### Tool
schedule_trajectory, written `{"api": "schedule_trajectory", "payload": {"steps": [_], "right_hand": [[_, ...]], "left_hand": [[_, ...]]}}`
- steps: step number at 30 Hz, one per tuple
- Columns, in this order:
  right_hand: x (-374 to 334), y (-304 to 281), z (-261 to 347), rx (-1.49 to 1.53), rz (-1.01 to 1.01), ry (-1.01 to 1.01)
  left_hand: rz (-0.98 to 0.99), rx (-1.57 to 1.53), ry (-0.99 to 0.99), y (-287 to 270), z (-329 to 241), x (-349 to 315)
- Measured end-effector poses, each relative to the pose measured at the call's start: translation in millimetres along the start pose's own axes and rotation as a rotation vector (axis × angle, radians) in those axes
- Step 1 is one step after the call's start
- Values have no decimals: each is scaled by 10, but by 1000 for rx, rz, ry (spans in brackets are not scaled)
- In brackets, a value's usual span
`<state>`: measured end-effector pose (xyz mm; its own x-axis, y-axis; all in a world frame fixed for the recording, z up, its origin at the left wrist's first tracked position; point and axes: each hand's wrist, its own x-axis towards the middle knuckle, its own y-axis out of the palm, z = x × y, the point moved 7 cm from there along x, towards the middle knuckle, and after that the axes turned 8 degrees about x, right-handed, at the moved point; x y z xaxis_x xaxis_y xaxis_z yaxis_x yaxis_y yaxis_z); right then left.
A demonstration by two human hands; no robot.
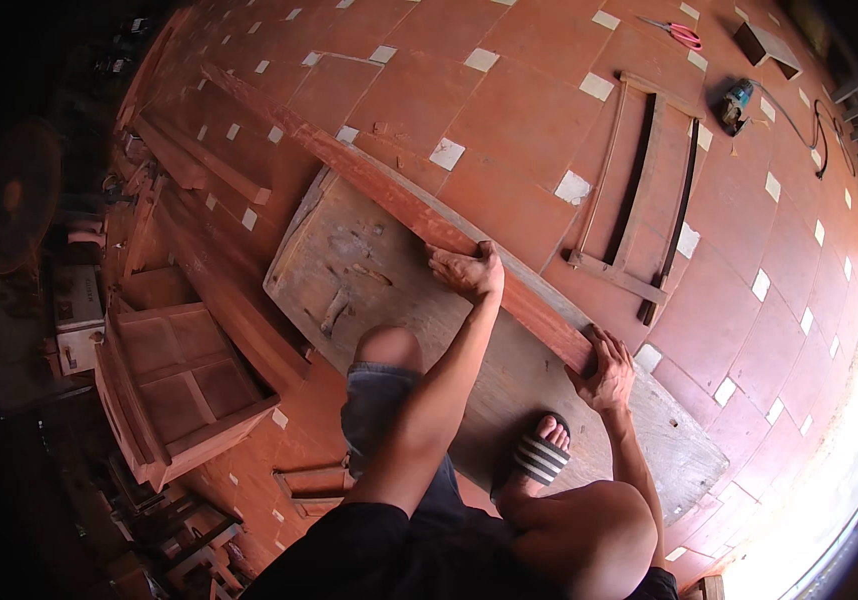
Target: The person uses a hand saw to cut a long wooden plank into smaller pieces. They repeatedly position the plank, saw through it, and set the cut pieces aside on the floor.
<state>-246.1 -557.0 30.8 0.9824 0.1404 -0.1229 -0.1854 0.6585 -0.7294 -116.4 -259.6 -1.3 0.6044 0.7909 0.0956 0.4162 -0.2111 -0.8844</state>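
Note:
A long reddish wooden plank (389, 200) lies slantwise along the far edge of a worn grey wooden bench (509, 385), its far-left end reaching out past the bench. Around the plank's middle, my left hand (471, 270) is closed, fingers bent over its near side. My right hand (605, 370) grips the plank's near-right end, thumb on one side and fingers over the other. Some fingertips of both hands are hidden by the wood. My sandaled foot (541, 452) rests on the bench top, close to my right hand.
Beyond the bench, a wooden frame saw (639, 180) lies on the tiled floor. A corded blue power tool (736, 107), pink-handled scissors (684, 35) and an open box-shaped piece (769, 50) are farther right. At left stand a panelled wooden piece (189, 385) and long beams (219, 280).

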Motion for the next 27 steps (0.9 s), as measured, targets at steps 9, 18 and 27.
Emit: {"api": "schedule_trajectory", "payload": {"steps": [9, 18, 27], "right_hand": [[-265, -257, -363, 12, -92, -22], [-167, -353, -525, -29, -29, 13], [-136, -329, -485, 24, -24, -57]], "left_hand": [[37, -24, 6, 67, -53, -383], [90, 60, -25, 170, -243, -351], [25, 128, 4, 148, -174, -354]]}}
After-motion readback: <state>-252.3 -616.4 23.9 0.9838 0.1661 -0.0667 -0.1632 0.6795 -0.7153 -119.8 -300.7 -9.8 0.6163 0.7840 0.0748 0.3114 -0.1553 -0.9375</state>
